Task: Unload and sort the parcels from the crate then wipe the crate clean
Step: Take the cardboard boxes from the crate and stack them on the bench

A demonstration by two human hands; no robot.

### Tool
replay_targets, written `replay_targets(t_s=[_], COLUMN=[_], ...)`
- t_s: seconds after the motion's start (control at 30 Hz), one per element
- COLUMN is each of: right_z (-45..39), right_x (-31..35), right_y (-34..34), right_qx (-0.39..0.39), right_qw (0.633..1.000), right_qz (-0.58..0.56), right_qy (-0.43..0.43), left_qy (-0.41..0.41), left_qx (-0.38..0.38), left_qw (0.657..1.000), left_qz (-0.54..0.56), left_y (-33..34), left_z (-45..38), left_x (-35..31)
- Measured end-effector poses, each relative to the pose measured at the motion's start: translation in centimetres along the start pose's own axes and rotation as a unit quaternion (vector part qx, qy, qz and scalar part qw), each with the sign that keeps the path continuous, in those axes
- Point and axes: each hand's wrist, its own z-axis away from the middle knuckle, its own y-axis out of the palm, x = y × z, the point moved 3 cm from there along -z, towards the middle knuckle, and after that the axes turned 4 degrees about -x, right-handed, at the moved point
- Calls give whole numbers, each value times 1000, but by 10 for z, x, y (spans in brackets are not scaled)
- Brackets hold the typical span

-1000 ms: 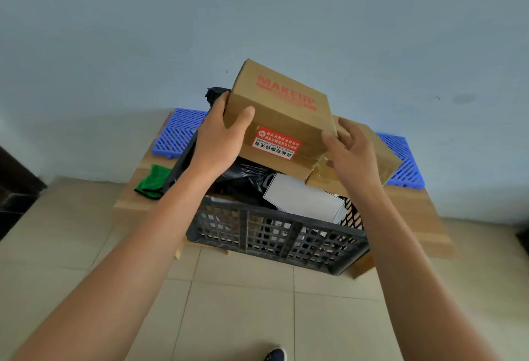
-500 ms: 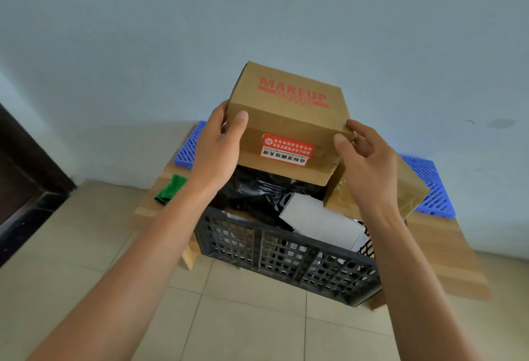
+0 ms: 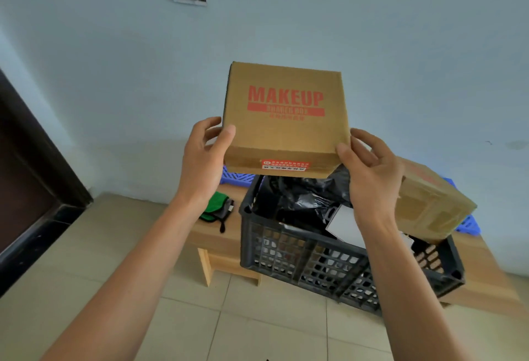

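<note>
A brown cardboard box [image 3: 286,126] printed MAKEUP in red hangs in the air above the crate. My left hand [image 3: 206,160] grips its left edge and my right hand [image 3: 369,171] grips its right edge. Below stands the dark grey slatted crate [image 3: 309,263] on a low wooden bench [image 3: 220,237]. In the crate lie a black plastic bag parcel [image 3: 300,197], a white flat parcel [image 3: 343,226] and a second brown box [image 3: 432,206] that leans on the right rim.
A green cloth [image 3: 216,209] lies on the bench left of the crate. Blue plastic grid mats [image 3: 234,177] lie at the back of the bench by the pale wall. A dark door frame [image 3: 31,177] is at the left. The floor is beige tile.
Both hands have lifted the MAKEUP box higher and tilted its printed top toward me. It is now clear of the second brown box in the crate.
</note>
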Motion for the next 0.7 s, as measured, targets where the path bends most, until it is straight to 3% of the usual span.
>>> replay_targets(t_s=[0.27, 0.4, 0.7], right_z=[47, 66, 73], right_x=[-12, -10, 11], right_y=[48, 71, 98], right_qx=[29, 79, 158], right_qw=[999, 995, 981], right_qz=[25, 54, 87], right_qy=[-29, -32, 65], left_qy=[5, 33, 82], left_qx=[37, 55, 39], left_qw=[999, 998, 995], left_qz=[3, -30, -38], left_y=[-66, -94, -141], left_z=[-8, -7, 1], left_x=[7, 16, 46])
